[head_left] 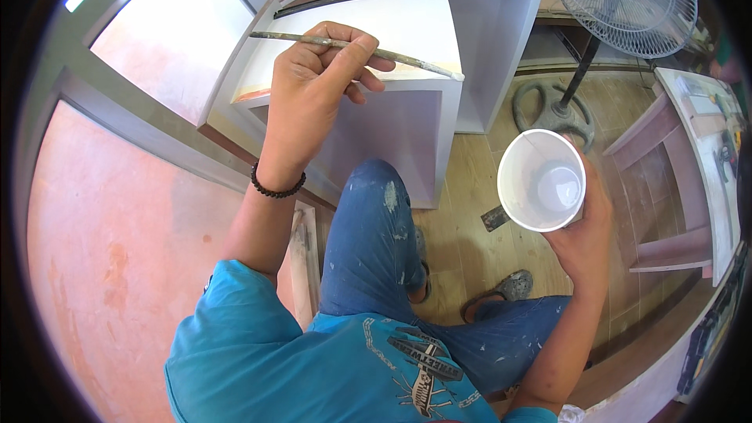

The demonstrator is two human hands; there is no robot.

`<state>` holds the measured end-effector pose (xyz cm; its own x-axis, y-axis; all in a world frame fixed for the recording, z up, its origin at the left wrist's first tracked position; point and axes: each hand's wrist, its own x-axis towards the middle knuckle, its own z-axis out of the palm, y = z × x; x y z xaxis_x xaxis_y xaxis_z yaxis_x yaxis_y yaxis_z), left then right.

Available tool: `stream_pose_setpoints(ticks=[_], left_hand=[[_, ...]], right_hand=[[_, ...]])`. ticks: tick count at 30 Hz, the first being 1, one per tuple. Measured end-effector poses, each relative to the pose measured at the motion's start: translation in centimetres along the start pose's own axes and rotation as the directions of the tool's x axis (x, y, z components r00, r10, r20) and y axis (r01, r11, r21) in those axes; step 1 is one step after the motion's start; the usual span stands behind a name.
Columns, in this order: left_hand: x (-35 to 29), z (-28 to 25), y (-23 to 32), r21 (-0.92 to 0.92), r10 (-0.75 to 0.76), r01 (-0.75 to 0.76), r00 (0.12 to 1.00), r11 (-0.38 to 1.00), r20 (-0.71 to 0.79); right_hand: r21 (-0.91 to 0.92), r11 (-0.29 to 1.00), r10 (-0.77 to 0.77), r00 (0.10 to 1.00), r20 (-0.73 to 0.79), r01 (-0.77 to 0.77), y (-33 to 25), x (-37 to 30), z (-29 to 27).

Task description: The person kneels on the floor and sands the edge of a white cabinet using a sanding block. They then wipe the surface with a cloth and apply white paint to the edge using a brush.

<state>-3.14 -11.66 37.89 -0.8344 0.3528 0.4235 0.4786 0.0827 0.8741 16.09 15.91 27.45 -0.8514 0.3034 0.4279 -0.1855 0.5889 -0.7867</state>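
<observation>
My left hand (325, 74) is closed in a pinch round a thin, paint-stained paintbrush (407, 61). The brush's whitish tip points right, at the near right corner of a white cabinet top (376, 27); whether it touches the corner I cannot tell. In my right hand (586, 231) is a white plastic cup (513, 188), tilted so its inside shows, with some whitish stuff at the bottom. A short dark flat piece (494, 218) sticks out left of the cup; whether my hand holds it or it lies lower I cannot tell.
A taller white open-fronted cabinet (489, 39) stands behind. A standing fan (619, 0) is at the far right, over a wooden floor (470, 164). A small table (701, 149) with tools stands at right. Pinkish panels (133, 266) in grey frames line the left.
</observation>
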Motion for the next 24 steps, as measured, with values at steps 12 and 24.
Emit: stream_pose_setpoints(ticks=[12,24], left_hand=[[-1.0,-3.6,0.1,0.080,-0.036,0.040,0.998,0.996,-0.054],[-2.2,-7.2,1.0,0.169,-0.035,0.063,0.986,0.984,-0.163]], right_hand=[[-0.029,0.999,-0.030,0.999,-0.014,0.030,0.1,0.0,0.3],[-0.046,0.999,-0.002,1.000,0.006,0.003,0.4,0.0,0.0]])
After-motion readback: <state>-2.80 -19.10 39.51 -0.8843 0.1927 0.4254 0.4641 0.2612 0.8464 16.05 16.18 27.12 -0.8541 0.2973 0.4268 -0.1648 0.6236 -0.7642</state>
